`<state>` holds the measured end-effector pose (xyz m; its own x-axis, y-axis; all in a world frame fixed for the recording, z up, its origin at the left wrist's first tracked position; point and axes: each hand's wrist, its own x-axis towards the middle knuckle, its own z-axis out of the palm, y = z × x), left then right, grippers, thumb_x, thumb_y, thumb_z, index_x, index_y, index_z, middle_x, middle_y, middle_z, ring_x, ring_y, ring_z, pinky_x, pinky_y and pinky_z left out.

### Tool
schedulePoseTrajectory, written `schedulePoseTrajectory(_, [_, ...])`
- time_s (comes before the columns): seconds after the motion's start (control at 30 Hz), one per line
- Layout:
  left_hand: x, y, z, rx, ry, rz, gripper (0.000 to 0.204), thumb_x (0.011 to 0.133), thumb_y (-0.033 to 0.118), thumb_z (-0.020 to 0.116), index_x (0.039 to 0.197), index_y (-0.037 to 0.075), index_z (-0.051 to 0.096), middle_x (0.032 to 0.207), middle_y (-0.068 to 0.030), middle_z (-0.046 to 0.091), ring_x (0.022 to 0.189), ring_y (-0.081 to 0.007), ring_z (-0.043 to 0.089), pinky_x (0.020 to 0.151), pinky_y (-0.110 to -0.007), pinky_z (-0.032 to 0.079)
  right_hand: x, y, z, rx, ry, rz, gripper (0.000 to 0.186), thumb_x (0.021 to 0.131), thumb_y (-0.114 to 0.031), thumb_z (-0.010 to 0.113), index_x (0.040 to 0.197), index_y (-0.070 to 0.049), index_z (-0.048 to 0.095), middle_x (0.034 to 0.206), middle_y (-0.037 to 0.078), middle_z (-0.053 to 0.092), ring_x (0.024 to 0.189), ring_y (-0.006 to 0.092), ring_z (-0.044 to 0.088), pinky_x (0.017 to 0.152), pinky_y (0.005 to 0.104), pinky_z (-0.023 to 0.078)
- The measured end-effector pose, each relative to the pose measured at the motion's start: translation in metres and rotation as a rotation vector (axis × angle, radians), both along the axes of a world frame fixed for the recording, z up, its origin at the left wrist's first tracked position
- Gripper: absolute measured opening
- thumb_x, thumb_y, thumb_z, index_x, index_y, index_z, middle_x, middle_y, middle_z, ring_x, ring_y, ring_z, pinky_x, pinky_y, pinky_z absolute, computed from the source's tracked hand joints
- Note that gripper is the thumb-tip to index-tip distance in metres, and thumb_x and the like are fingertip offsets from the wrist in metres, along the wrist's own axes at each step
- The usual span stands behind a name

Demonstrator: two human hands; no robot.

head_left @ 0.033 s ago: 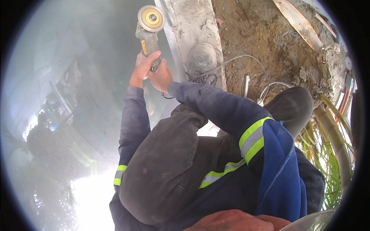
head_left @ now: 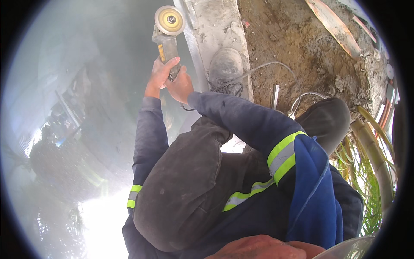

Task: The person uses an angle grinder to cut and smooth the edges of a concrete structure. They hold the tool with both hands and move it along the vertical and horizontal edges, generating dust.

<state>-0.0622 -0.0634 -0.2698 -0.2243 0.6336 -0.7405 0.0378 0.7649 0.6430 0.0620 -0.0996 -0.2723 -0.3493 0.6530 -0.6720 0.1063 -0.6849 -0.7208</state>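
My left hand [head_left: 161,74] and my right hand [head_left: 179,84] are closed round the body and rear handle of a grey angle grinder [head_left: 166,46], my left slightly higher. Its pale yellow disc [head_left: 170,21] faces up at the far end, over a hazy grey glossy surface [head_left: 99,69] that fills the left side. A grey power cord [head_left: 267,64] loops from near my right hand across to the dirt. Right of the grinder, a dusty grey rounded shape [head_left: 225,64], apparently a shoe, rests on a concrete strip [head_left: 213,26].
Rough brown dirt [head_left: 280,39] covers the upper right, with a long rusty board [head_left: 332,26] and a short pale metal piece [head_left: 275,96]. Bamboo-like stems [head_left: 371,159] and leaves stand at the right edge. My bent legs [head_left: 181,181] fill the lower middle, beneath my right arm.
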Motion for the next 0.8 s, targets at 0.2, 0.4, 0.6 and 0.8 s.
schedulePoseTrajectory(0.2, [0.007, -0.005, 0.0, -0.016, -0.009, -0.004, 0.057, 0.086, 0.022, 0.082, 0.131, -0.003, 0.059, 0.111, -0.0099, 0.067, 0.095, -0.0195, 0.066, 0.084, -0.037, 0.055, 0.001, -0.009, -0.007, 0.008, -0.037, 0.013, 0.064, 0.089, -0.032, 0.078, 0.118, 0.01, 0.04, 0.105, 0.029, 0.068, 0.095, 0.0409, 0.071, 0.08, 0.0475, 0.054])
schedulePoseTrajectory(0.4, [0.006, -0.004, -0.008, 0.026, -0.006, -0.022, 0.057, 0.085, 0.021, 0.082, 0.131, -0.003, 0.058, 0.111, -0.0098, 0.066, 0.096, -0.0193, 0.066, 0.084, -0.037, 0.055, 0.004, -0.007, -0.011, -0.002, -0.045, 0.023, 0.063, 0.088, -0.031, 0.078, 0.118, 0.01, 0.04, 0.104, 0.028, 0.067, 0.096, 0.0389, 0.071, 0.08, 0.0471, 0.055])
schedulePoseTrajectory(0.6, [0.009, -0.012, -0.007, -0.016, -0.011, -0.033, 0.056, 0.085, 0.021, 0.082, 0.13, -0.004, 0.059, 0.112, -0.0097, 0.066, 0.098, -0.0189, 0.065, 0.085, -0.037, 0.054, 0.007, -0.013, -0.008, -0.059, -0.024, 0.032, 0.063, 0.089, -0.031, 0.078, 0.12, 0.01, 0.041, 0.109, 0.028, 0.067, 0.101, 0.0385, 0.071, 0.083, 0.046, 0.056])
schedulePoseTrajectory(0.8, [0.015, -0.021, -0.001, -0.02, 0.003, -0.072, 0.058, 0.084, 0.023, 0.084, 0.13, -0.003, 0.06, 0.113, -0.0106, 0.067, 0.099, -0.0209, 0.065, 0.087, -0.039, 0.054, 0.01, -0.023, -0.006, -0.115, -0.059, 0.053, 0.07, 0.09, -0.033, 0.077, 0.129, 0.01, 0.039, 0.116, 0.029, 0.067, 0.107, 0.0379, 0.07, 0.087, 0.0462, 0.055])
